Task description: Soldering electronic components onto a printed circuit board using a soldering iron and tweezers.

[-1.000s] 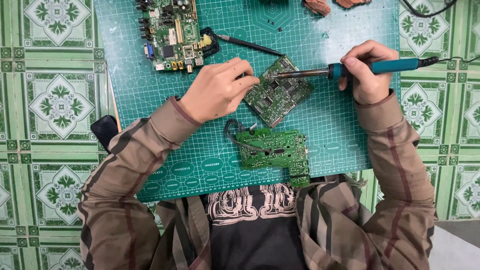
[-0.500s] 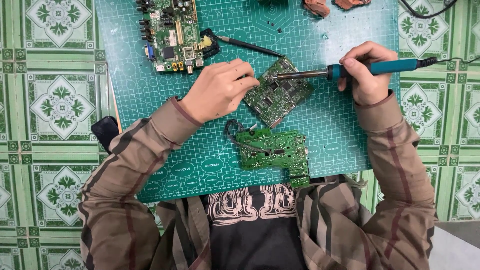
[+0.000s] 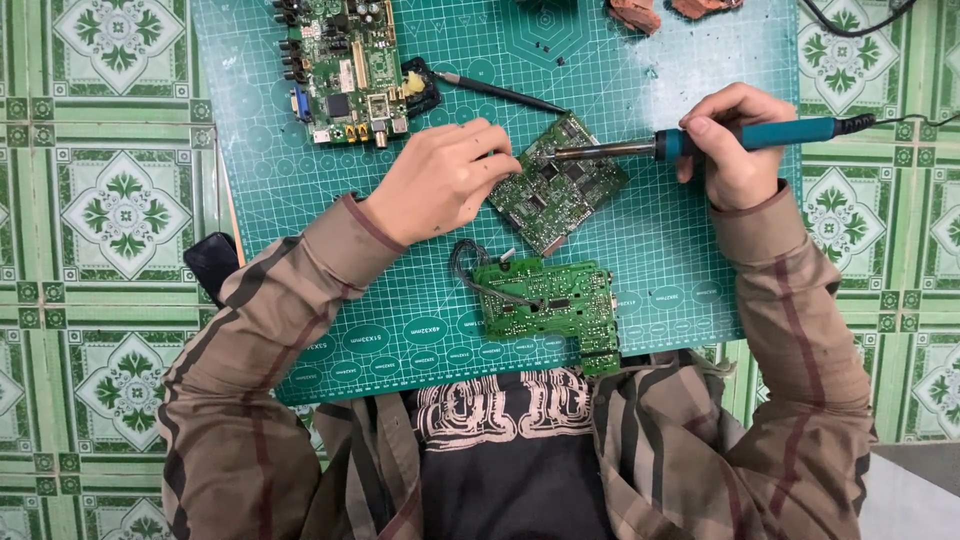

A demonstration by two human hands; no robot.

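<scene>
Head view, left to right. Far left: green patterned tiles (image 3: 110,200) fill the frame edge; a small black object (image 3: 212,262) lies at mid left, half under the left sleeve, kind unclear. Green cutting mat (image 3: 300,200) with white grid covers the centre of the desk. No containers visible.

Circuit boards, count three. Board one, large circuit board (image 3: 345,70), upper left of the mat, carrying connectors and a yellowish blob at its right edge. A thin black probe (image 3: 500,92) lies just right of it, slanted down to the right. Board two, tilted circuit board (image 3: 560,190), sits at frame centre, rotated like a diamond. Board three, lower circuit board (image 3: 545,300), at lower centre near the person's chest, has a dark wire loop at its left end.

Left hand (image 3: 440,185), centre left, fingers curled together, fingertips pressing on the upper left edge of the tilted circuit board; whether it pinches something thin there, cannot tell.

Soldering iron (image 3: 740,137), count one, lies horizontal at upper right, teal handle, metal tip touching the top corner of the tilted circuit board. Right hand (image 3: 735,150) is clamped around the handle, pen-style. Black cord (image 3: 900,120) runs off the right edge.

Top centre-right: two reddish-brown lumps (image 3: 640,14) at the mat's upper edge, cut off by the frame.
</scene>
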